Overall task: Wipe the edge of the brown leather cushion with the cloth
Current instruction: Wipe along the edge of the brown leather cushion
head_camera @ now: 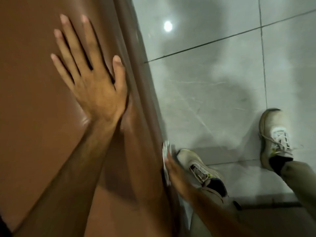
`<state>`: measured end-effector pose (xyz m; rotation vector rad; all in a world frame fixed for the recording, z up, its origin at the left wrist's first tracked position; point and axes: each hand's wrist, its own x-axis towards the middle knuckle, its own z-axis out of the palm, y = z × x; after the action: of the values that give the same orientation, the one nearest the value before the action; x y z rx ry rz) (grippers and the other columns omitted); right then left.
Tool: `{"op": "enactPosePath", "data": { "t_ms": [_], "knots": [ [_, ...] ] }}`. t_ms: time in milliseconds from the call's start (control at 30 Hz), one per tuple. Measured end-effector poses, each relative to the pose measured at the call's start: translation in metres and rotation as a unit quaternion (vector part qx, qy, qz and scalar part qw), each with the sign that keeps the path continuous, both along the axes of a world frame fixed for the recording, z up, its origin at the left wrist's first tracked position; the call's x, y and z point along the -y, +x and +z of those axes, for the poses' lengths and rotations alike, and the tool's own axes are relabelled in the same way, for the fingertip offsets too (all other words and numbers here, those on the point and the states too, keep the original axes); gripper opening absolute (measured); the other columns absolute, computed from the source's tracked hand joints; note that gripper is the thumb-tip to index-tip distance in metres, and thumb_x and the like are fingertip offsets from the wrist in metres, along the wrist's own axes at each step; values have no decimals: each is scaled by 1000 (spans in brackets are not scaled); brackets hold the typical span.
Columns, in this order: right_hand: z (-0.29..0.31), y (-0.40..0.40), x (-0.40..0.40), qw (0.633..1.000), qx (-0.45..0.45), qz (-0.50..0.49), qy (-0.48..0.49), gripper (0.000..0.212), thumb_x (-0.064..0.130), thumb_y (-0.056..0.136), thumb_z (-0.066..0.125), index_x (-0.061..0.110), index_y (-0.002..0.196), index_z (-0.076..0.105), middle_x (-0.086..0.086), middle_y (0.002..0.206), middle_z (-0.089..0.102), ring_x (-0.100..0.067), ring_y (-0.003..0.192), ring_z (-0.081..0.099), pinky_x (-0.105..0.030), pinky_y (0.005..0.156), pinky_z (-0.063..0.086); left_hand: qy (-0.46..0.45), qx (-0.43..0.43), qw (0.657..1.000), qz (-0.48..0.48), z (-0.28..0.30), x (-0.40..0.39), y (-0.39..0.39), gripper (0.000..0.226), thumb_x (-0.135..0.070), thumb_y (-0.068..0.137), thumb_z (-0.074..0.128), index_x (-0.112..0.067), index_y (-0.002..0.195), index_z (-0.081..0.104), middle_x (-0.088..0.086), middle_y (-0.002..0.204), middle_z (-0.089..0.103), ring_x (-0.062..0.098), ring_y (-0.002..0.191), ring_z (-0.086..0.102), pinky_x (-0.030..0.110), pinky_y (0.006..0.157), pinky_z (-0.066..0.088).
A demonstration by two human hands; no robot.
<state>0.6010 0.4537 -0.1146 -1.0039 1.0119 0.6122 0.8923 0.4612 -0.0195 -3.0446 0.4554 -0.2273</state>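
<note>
Fingers [71, 47] of the left hand [92, 82] lie spread and flat on the broad face of the brown leather cushion [34, 117], thumb laid along the fold just beside its edge [145, 93]. Further down that same edge, the right hand [176, 175] presses a pale cloth [166, 151] against the side of the cushion — its fingers look straight and close together, though motion blur hides the exact grip. The cloth sits between those fingers and the leather, a bit of it poking out above the fingertips. Just beyond the right hand, on the grey tiled floor [213, 82], stands one worn white shoe [196, 165]; the other shoe [273, 137] is well apart from it.
</note>
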Motion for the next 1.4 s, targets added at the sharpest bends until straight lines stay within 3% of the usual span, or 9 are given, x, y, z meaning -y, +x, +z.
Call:
{"op": "enactPosePath", "data": {
  "t_ms": [100,267,367,500,633,833,1000,1133,1400],
  "knots": [
    [33,-30,-14,998,61,10,2,51,37,109,42,51,158,32,17,171,30,-4,159,25,-43,132,22,-7,-92,996,5,14,-19,-65,71,-43,116,42,-18,178,20,17,186,15,37,174,12,66,141,14],
    [-46,52,8,994,102,4,-33,55,45,110,36,45,162,21,10,173,26,-12,160,23,-36,130,21,54,-105,993,15,8,-59,-180,74,-48,113,41,-17,177,24,20,184,22,39,173,18,68,139,19],
    [-82,28,-1,999,-13,-34,20,55,45,111,32,37,164,24,-2,170,35,-24,156,34,-28,123,29,50,-56,997,31,-2,-57,-180,73,-49,112,36,-15,175,28,25,181,28,43,171,23,67,139,20],
    [-19,-73,-27,997,-38,-24,57,55,49,108,32,48,160,14,9,173,19,-14,160,20,-25,124,17,71,-37,996,37,1,-54,-178,74,-49,110,35,-15,175,30,24,180,30,41,171,25,66,138,24],
    [26,-67,-35,999,-8,-30,43,51,47,106,41,69,148,24,14,172,23,-11,149,35,-29,116,33,84,-37,995,35,0,-57,-177,74,-50,110,34,-16,175,30,23,180,31,41,170,26,68,136,27],
    [-45,-19,-28,998,7,-55,8,52,39,112,31,40,163,21,6,173,27,-14,159,27,-33,127,25,69,-9,997,37,-10,-58,-178,75,-49,107,34,-13,173,34,25,177,36,42,168,31,65,138,26],
    [30,-98,-40,992,-121,15,25,50,32,112,37,46,157,21,12,167,30,-17,154,37,-22,116,29,68,-34,996,38,-3,-58,-177,75,-50,109,35,-16,176,29,22,181,29,41,171,25,69,136,27],
    [34,-31,-22,998,38,-52,13,50,26,112,41,47,156,36,17,168,34,-5,157,30,-27,126,28,57,-37,997,27,-7,-63,-181,75,-49,108,37,-19,176,27,20,181,29,40,170,25,69,136,27],
    [-31,-27,-8,988,-28,138,-56,53,57,105,37,40,155,43,2,155,57,-16,131,61,-36,110,50,65,-60,995,47,-5,-60,-177,77,-53,106,38,-22,176,25,18,181,30,35,171,21,70,137,23]
  ]
}}
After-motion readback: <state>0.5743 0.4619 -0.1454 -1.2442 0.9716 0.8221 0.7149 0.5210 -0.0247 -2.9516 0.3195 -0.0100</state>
